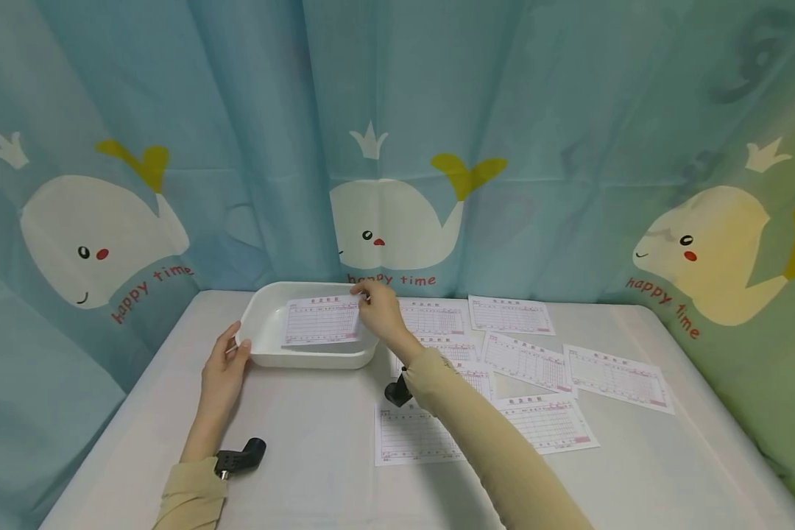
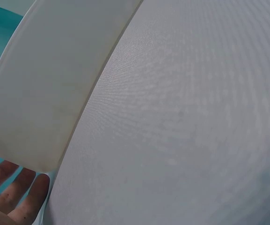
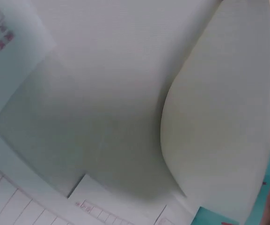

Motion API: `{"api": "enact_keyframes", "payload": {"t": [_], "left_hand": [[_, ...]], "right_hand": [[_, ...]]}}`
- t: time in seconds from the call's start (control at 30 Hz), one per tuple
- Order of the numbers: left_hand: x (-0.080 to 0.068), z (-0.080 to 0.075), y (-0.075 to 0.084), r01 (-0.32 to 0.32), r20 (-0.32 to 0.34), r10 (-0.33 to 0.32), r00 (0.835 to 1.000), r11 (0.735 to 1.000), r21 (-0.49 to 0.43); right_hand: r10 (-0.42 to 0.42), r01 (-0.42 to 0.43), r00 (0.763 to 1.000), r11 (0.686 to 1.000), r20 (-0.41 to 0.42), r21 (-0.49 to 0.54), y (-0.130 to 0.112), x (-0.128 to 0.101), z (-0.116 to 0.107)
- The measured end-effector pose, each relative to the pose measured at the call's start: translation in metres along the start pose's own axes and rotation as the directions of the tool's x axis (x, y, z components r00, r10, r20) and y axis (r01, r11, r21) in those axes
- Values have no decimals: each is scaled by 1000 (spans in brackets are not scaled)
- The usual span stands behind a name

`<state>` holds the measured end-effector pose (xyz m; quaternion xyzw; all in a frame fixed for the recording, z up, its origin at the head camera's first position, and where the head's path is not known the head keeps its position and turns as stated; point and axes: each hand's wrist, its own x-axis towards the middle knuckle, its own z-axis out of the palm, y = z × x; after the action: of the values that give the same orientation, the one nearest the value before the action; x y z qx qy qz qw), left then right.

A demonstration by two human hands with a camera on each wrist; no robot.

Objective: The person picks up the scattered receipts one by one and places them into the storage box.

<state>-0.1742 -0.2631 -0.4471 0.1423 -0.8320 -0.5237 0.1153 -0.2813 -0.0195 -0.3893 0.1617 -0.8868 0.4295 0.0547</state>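
Leftmost, the left hand (image 1: pixel 224 368) rests with relaxed fingers on the near-left corner of the shallow white plastic tray (image 1: pixel 265 352), steadying it; its grip is loose. Over the tray the right hand (image 1: pixel 379 311) pinches a pink-printed white paper form (image 1: pixel 322 321), lowering it in; to the right, about seven more forms (image 1: pixel 526 359) seemingly await on the pale surface (image 1: pixel 669 456).

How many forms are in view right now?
8: one in the tray, pinched by the right hand; seven on the table, right of the tray, some under the right arm. More may be hidden beneath it.
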Motion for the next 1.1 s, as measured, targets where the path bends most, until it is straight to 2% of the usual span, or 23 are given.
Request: {"api": "enact_keyframes", "payload": {"t": [0.2, 0.4, 0.73, 1.1], "left_hand": [[-1, -2, 0, -3, 9, 3, 1000, 1000, 16], [0, -1, -1, -20, 0, 20, 1000, 1000, 16], [3, 0, -4, -21, -21, 22, 1000, 1000, 12], [1, 0, -2, -6, -6, 6, 1000, 1000, 9]], "right_hand": [[26, -25, 1000, 998, 11, -54, -4, 5, 10], [53, -51, 998, 997, 37, -65, -4, 6, 16], [61, -54, 995, 994, 80, -93, -7, 6, 17], [62, -51, 992, 994, 109, -100, -4, 3, 14]]}}
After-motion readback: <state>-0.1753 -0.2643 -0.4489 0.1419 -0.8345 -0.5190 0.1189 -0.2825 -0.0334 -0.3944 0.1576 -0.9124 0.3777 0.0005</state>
